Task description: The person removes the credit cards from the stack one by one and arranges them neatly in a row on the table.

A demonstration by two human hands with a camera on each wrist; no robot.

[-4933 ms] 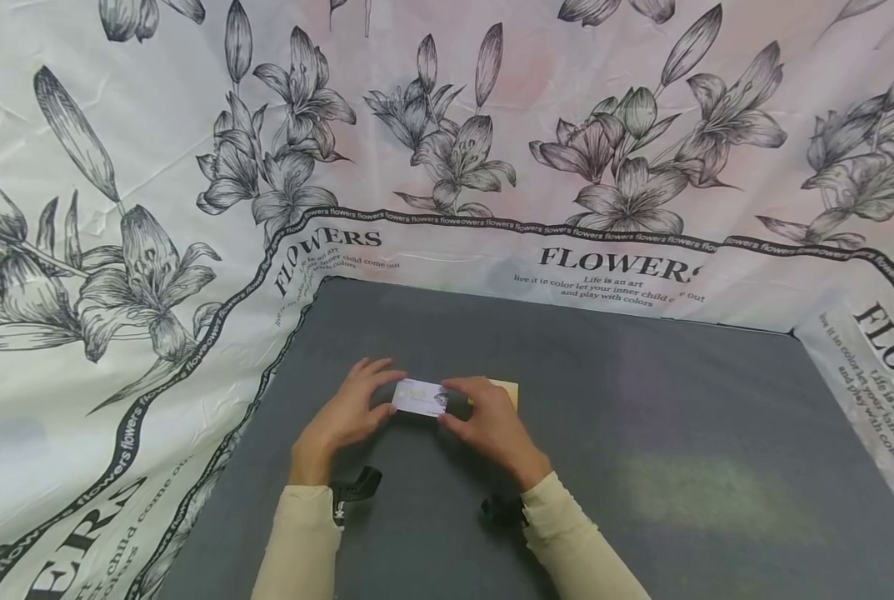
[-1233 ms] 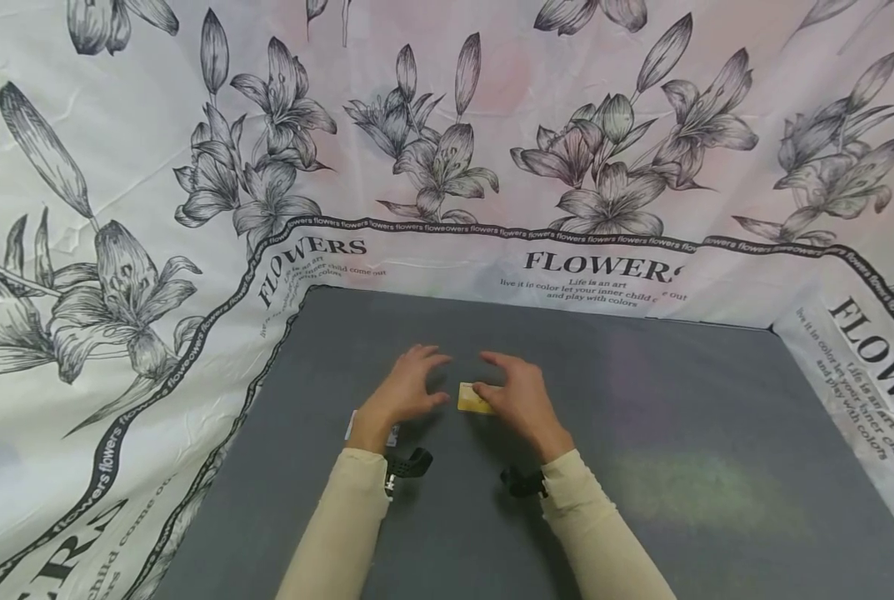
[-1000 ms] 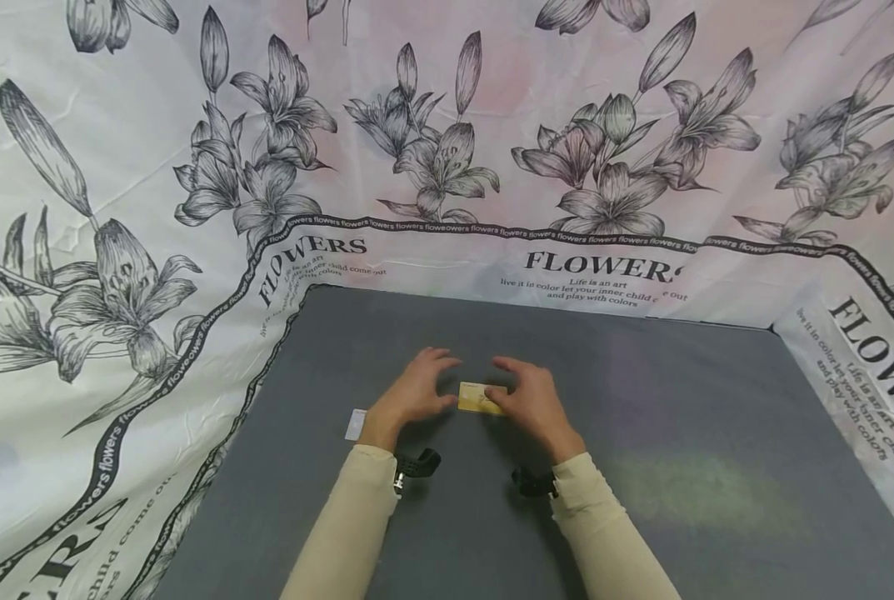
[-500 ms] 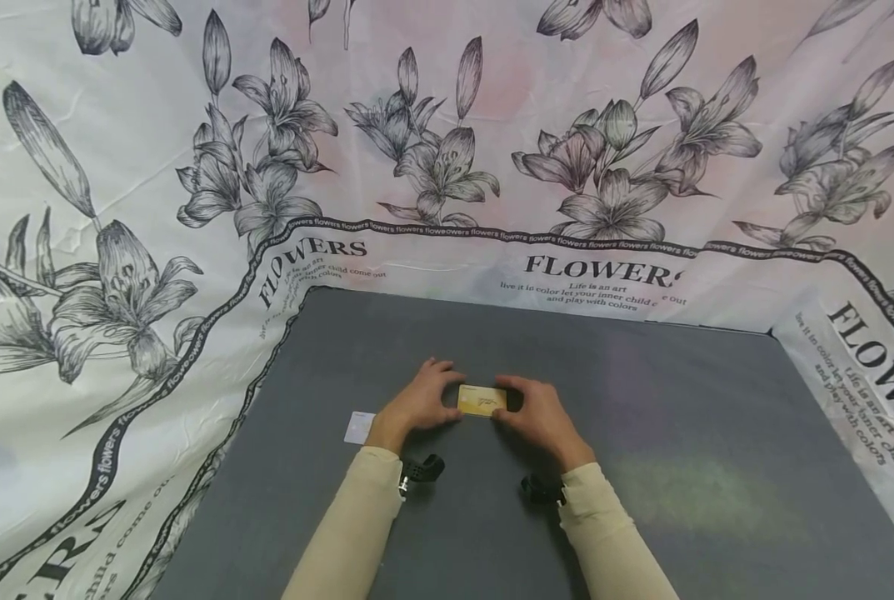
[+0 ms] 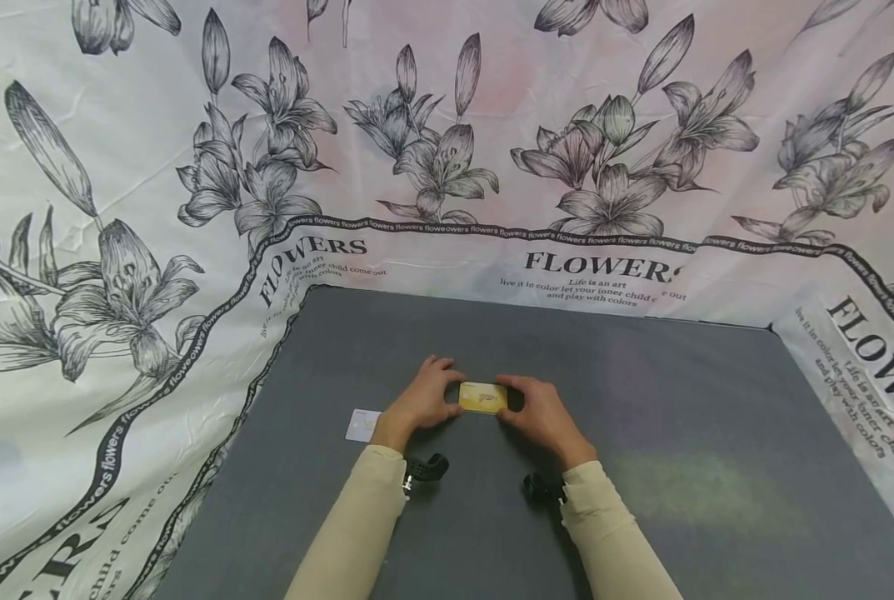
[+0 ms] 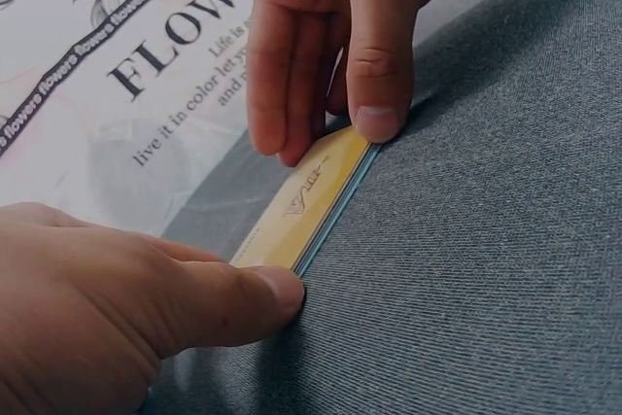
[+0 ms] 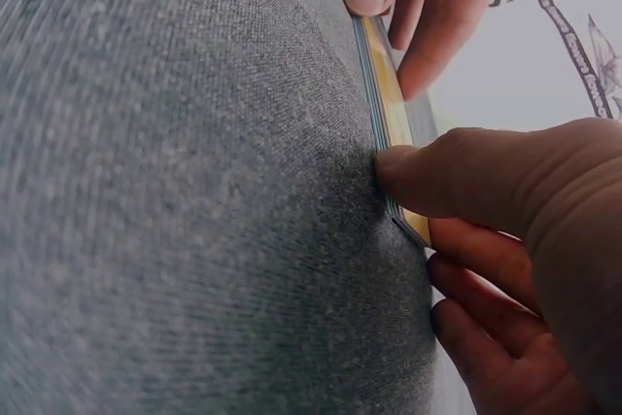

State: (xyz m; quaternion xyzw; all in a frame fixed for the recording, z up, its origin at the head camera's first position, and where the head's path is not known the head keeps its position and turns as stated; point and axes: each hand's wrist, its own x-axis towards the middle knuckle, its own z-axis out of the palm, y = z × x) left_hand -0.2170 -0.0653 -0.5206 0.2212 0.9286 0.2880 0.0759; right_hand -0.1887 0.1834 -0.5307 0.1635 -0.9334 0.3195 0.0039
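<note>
A thin stack of cards with a yellow card on top lies on the dark grey table. My left hand pinches its left end, thumb on the near edge and fingers at the far side. At the opposite end, my right hand pinches the stack in the same manner. In the left wrist view, several layered edges, some teal, show beneath the yellow card. The right wrist view has these card edges close against the table cloth. A white card lies left of my left wrist, partly hidden by it.
The dark grey table stretches out on both sides of the hands. White flower-printed cloth rises behind it and along its left and right edges. Each wrist wears a black camera mount.
Earlier both hands held a white card in front of the yellow one; now a white card lies at the left. Both hands have lowered onto the yellow-topped stack and grip its ends.
</note>
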